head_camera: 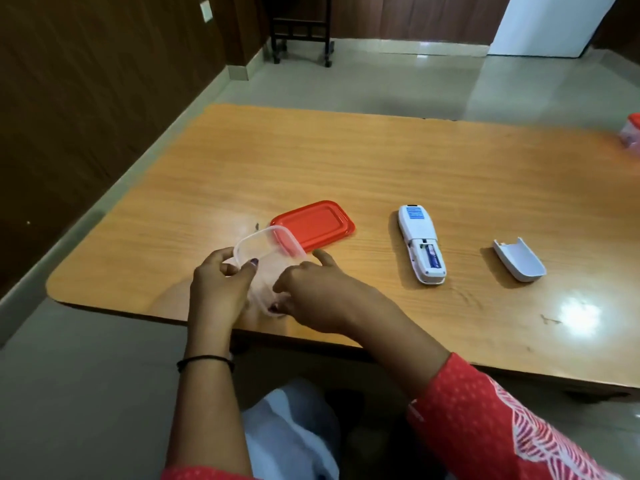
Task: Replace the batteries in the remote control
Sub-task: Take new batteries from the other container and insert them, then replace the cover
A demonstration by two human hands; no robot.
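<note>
A white remote control (420,244) lies face down at the table's middle, its battery bay uncovered with one blue battery showing inside. Its white battery cover (519,260) rests apart to the right. A clear plastic container (263,252) is tilted near the table's front edge. My left hand (218,289) grips its left rim. My right hand (311,292) reaches into it with fingers curled; whether they hold anything is hidden. The container's red lid (313,225) lies flat just behind it.
The wooden table (346,161) has a rounded front left corner. A second red-lidded clear jar (632,133) sits at the far right edge. A dark wheeled stand (299,29) stands on the floor beyond the table.
</note>
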